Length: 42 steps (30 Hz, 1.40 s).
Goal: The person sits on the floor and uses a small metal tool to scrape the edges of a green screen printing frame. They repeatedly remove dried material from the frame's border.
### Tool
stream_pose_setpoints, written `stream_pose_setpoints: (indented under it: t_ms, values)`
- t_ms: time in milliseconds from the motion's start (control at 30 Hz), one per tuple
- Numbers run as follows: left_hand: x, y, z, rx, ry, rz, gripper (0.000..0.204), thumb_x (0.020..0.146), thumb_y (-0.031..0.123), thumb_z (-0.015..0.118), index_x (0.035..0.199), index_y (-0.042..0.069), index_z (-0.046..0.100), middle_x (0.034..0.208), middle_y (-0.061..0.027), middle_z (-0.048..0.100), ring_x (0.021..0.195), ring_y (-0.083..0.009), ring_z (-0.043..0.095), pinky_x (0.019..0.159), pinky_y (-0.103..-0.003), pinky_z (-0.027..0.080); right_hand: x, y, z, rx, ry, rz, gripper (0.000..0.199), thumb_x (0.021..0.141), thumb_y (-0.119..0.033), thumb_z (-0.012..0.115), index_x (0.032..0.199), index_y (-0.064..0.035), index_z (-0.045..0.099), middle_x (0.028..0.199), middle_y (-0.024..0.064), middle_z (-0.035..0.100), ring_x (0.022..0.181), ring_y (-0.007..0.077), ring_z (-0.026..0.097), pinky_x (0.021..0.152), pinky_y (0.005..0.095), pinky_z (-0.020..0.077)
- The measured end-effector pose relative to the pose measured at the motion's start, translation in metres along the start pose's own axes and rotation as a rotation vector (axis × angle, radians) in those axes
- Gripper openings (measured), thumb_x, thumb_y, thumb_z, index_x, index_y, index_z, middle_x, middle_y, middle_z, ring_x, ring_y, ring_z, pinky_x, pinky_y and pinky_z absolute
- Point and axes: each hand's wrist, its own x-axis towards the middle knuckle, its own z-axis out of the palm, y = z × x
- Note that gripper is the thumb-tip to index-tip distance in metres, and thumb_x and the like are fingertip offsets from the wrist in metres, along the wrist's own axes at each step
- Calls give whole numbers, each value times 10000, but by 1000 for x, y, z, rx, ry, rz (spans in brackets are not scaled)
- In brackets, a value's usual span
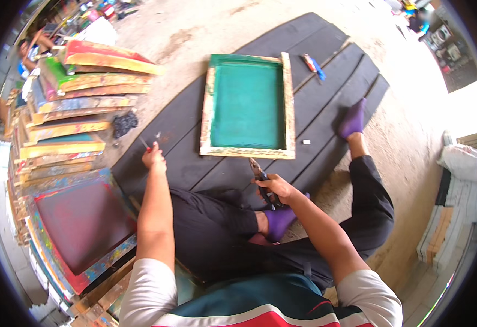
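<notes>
In front of me a wooden frame with a green mesh [247, 104] lies flat on a dark slatted board [181, 122]. My right hand [280, 188] is wrapped round a pair of pliers [258, 170]. Their jaws point up at the near edge of the frame, just short of it or touching; I cannot tell which. Off to the left, my left hand [154, 158] is closed at the end of a small red-handled tool [148, 147] with a thin metal shaft, low over the board. Its exact kind is too small to make out.
Paint-stained wooden frames [96, 82] are stacked at the left, the nearest with a dark red mesh [83, 223]. A red-and-blue hand tool [314, 67] and a small white piece [306, 141] lie on the board. My purple-socked foot [353, 119] rests at its right edge. Another person [29, 54] sits far left.
</notes>
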Motion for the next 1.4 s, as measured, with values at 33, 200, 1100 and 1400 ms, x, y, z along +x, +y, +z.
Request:
stream_pose_setpoints:
  t_ms: [33,200,1100,1400]
  values:
    - [-5,14,-3,16,-6,22,393,916,416,819,843,85,621,549,15,514,360,-135,406,339,-340,308,4,6,2,38,-12,-17,541,956,-320,748,1365,-12,571,949,159,688,818,243,698,700,417,604]
    - [-112,6,32,195,-337,363,389,970,380,760,789,57,641,580,28,534,423,-113,442,404,-340,351,-38,12,-60,5,130,5,432,983,-321,712,1207,26,589,977,150,701,852,250,710,642,393,576]
    - [-310,-91,68,775,-716,1091,300,909,260,747,1131,59,738,1381,-128,670,1061,-316,729,889,-421,587,-16,-54,-143,-539,147,374,467,1021,-397,614,1192,37,639,941,189,762,740,296,748,646,531,545]
    - [-314,-89,70,802,-750,1049,297,915,276,731,1131,72,742,1432,-92,643,1078,-321,722,889,-432,586,-31,-59,-130,-1051,295,198,478,989,-449,630,1028,19,718,959,196,777,805,323,769,738,504,587]
